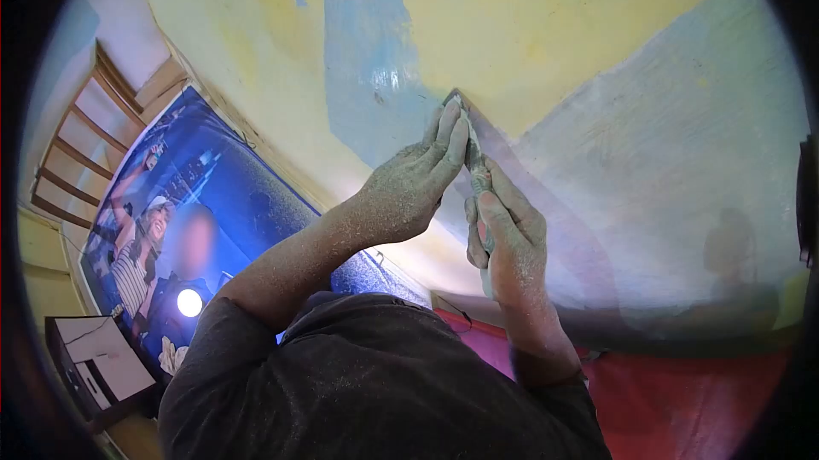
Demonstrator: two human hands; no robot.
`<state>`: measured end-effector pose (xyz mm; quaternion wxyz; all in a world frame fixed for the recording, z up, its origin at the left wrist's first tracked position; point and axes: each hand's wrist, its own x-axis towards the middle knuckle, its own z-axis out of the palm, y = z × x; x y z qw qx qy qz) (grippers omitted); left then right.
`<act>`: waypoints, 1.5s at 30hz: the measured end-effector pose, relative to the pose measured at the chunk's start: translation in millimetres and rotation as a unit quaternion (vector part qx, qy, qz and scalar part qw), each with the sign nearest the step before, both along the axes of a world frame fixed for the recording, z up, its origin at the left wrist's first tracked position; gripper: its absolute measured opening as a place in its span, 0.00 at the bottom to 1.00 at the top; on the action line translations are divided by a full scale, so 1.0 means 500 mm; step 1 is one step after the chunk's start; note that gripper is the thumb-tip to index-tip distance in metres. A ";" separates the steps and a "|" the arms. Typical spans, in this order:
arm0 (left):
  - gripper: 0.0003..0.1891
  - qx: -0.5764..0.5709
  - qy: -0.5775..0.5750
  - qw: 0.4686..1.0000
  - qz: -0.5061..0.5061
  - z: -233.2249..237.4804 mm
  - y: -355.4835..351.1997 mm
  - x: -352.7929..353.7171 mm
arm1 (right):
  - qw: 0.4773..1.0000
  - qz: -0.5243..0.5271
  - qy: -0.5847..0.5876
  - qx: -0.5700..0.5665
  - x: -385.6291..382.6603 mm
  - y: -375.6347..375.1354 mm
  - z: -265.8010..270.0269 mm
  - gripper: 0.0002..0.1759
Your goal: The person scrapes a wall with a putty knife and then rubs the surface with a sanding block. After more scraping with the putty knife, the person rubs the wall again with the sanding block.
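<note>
A putty-smeared scraper (475, 153) is held against the painted wall (529, 42), its dark blade edge touching the surface where yellow, blue and whitish areas meet. Wrapped round its handle, my right hand (514, 234) is closed, with the thumb along the near side. My left hand (408, 183) lies with straight fingers along the blade, fingertips close to its edge; its thumb is mostly hidden. Pale dust coats both hands and forearms. Left of the blade, a bluish patch (367, 59) shows in the yellow paint, and a whitish-grey area (648, 162) spreads to the right.
A large blue printed poster (247, 196) with people on it covers the left wall; a bright light reflects in it. Below it stands a small cabinet (102, 362). Wooden slats (81, 153) are at the upper left. A red surface (682, 400) lies along the wall's lower right.
</note>
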<state>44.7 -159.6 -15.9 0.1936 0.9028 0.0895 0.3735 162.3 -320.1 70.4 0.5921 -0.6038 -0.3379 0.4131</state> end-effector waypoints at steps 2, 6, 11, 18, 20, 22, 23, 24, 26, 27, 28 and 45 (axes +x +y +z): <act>0.51 0.008 0.019 1.000 -0.004 0.001 -0.004 -0.009 | 1.000 0.005 -0.006 0.002 -0.007 -0.002 0.003 0.30; 0.50 0.020 0.011 0.999 -0.032 -0.010 -0.018 0.002 | 1.000 -0.005 -0.010 0.002 -0.010 -0.035 0.002 0.30; 0.48 0.005 0.010 1.000 -0.028 -0.001 -0.008 -0.005 | 1.000 -0.002 -0.008 -0.015 -0.024 -0.008 0.018 0.30; 0.49 0.011 -0.001 1.000 -0.029 -0.009 -0.008 0.006 | 0.999 0.008 -0.031 0.001 -0.010 -0.025 0.012 0.30; 0.51 0.013 -0.006 1.000 -0.009 -0.008 0.009 0.002 | 1.000 0.008 -0.010 -0.004 -0.007 0.004 0.009 0.29; 0.53 0.018 -0.006 1.000 0.004 -0.004 0.012 -0.006 | 1.000 -0.007 0.009 -0.008 -0.015 0.017 0.009 0.29; 0.53 0.002 0.001 1.000 -0.008 0.001 0.007 -0.008 | 1.000 -0.006 -0.002 -0.014 -0.020 0.013 0.015 0.29; 0.53 -0.015 0.007 1.000 -0.018 0.008 0.001 -0.011 | 1.000 -0.004 -0.013 -0.021 -0.025 0.007 0.025 0.29; 0.52 -0.012 0.003 1.000 -0.029 0.012 0.000 -0.010 | 1.000 0.002 -0.020 -0.018 -0.027 0.000 0.031 0.29; 0.51 0.003 -0.004 1.000 -0.030 0.003 -0.001 -0.006 | 1.000 0.005 -0.013 -0.011 -0.027 -0.010 0.026 0.29; 0.50 0.017 -0.009 0.999 -0.033 -0.002 -0.004 -0.008 | 1.000 0.005 -0.004 -0.007 -0.030 -0.016 0.025 0.29; 0.52 0.013 -0.021 1.000 0.004 0.011 0.025 -0.015 | 1.000 -0.003 0.014 -0.003 -0.028 0.034 0.021 0.30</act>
